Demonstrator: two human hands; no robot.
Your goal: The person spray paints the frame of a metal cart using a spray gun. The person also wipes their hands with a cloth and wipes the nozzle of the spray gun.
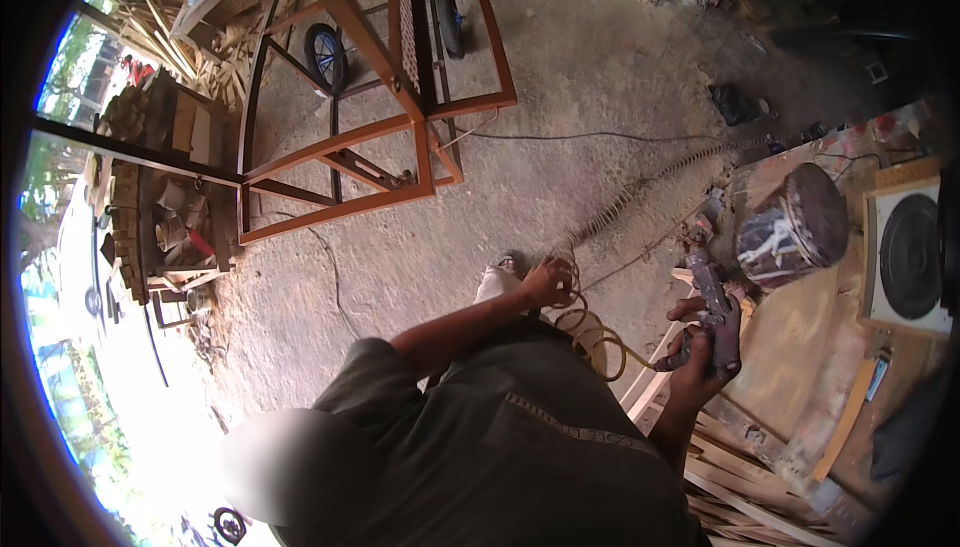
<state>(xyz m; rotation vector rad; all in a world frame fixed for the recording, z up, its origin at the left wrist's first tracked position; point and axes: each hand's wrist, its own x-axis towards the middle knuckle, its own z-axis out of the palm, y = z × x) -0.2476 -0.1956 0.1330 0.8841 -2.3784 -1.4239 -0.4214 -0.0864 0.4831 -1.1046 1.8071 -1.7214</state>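
My right hand (692, 357) is wrapped round the handle of a paint-stained spray gun (710, 287), which points away from me. A yellowish coiled air hose (603, 329) runs from the bottom of the gun's handle in loose loops across my front. Fingers curled, my left hand (547, 283) grips this hose near my waist; the exact hold is partly hidden. Beyond it the hose stretches over the floor in tight coils toward the workbench at the right. Just past the gun stands a paint-smeared bucket (790, 227).
A reddish-brown frame (340, 219) with small wheels (325, 55) stands ahead to the left. A thin cable (600, 136) crosses the concrete floor. At the right are a boxed speaker (905, 252) and wood strips (745, 482); stacked timber (130, 187) lines the left.
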